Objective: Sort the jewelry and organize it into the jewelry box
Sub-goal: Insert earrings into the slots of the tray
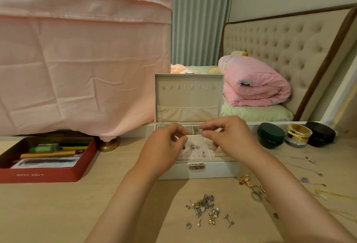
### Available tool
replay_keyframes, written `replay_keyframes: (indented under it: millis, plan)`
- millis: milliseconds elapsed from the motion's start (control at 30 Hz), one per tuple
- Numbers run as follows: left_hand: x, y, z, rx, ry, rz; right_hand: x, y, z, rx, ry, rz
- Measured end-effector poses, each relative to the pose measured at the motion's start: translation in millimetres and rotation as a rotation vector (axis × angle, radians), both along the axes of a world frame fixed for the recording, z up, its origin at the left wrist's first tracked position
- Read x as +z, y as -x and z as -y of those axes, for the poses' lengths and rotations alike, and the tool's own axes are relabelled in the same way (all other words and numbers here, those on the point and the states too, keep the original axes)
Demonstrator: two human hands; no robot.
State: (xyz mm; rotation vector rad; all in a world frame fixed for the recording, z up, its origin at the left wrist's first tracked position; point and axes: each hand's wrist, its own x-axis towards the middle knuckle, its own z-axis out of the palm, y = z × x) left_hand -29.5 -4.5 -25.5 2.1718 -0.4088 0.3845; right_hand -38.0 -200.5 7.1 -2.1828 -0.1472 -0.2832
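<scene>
At the centre of the tabletop (58,208), a white jewelry box (212,170), lid (187,96) raised upright, latch facing 6 o'clock. Both hands held over its open top.

Left hand (164,144) at 9 o'clock of the perforated earring panel (193,154), fingers curled, thumb and forefinger tips close together. Cannot tell whether that grip is clamped on anything, with the tips covering whatever may sit there.

Right hand (229,136) at 3 o'clock of the panel, grip pressed together on a tiny silvery piece (201,130), too small to name.

Most of the box's compartments hidden behind the hands. In sight only a few studs on the panel and some small bits in the slots at 12 o'clock, all blurred.

On the tabletop at 6 o'clock of the box, a loose heap of earrings (206,209), gold and silver mixed, single shapes hard to make out. At 4 o'clock, a gold chain (249,184), partly hidden by the right forearm. At 3 o'clock, thin silver necklaces (310,160), faint against the wood.

At 2 o'clock, three round jars in a row: dark green (270,134), gold (298,129), black (321,133).

At 9 o'clock, a red tray (48,175) of pens, cut off by the left edge of the view.
</scene>
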Motion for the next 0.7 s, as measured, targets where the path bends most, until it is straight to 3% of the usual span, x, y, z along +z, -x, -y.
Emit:
replay_keyframes:
  millis: [233,700]
  plan:
    - [-17,-24,-10,0.038,-0.350,0.132,-18,-37,-12,-0.041,0.216,-0.034]
    - [-26,-29,-10,0.042,-0.422,0.141,-22,-41,-23,-0.081,0.463,-0.002]
